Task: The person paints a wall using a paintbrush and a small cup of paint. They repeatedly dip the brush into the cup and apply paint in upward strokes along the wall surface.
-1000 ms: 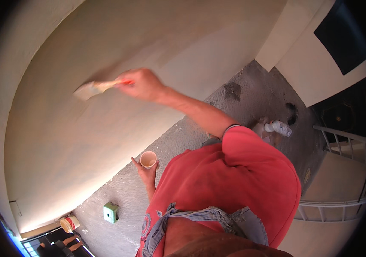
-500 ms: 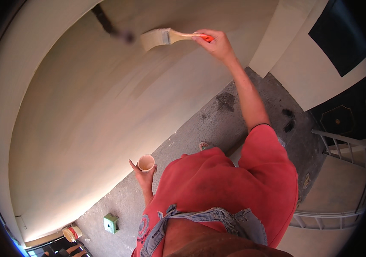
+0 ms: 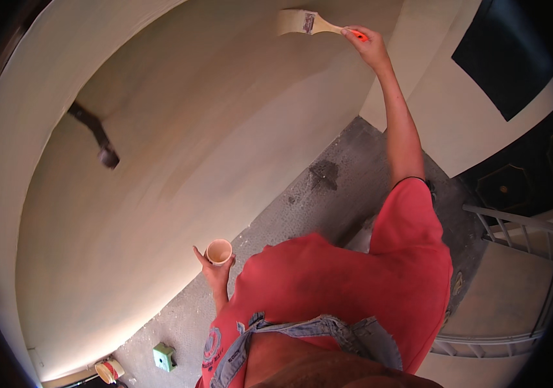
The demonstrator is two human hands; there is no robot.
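Note:
High at the top of the view, my right hand [image 3: 372,49] is closed round the orange-tipped end of a wide flat paintbrush [image 3: 322,24]. The pale bristles point left and appear to lie against the beige wall [image 3: 179,123], where damp-looking darker streaks show. Low on the left, my left hand [image 3: 216,277] holds a small round cup [image 3: 219,251] upright, its thumb and fingers round the side. The cup's inside looks pinkish; I cannot tell how full it is.
A dark bracket-like fixture [image 3: 98,136] juts from the wall on the left. On the grey floor stand a green stool [image 3: 164,357] and a white-and-red bucket [image 3: 108,370]. A metal railing [image 3: 512,220] and dark door [image 3: 509,184] are on the right.
My right hand has moved up and to the right with the paintbrush. With the view shifting, the wall fixture now appears farther left and lower. My left hand still holds the cup.

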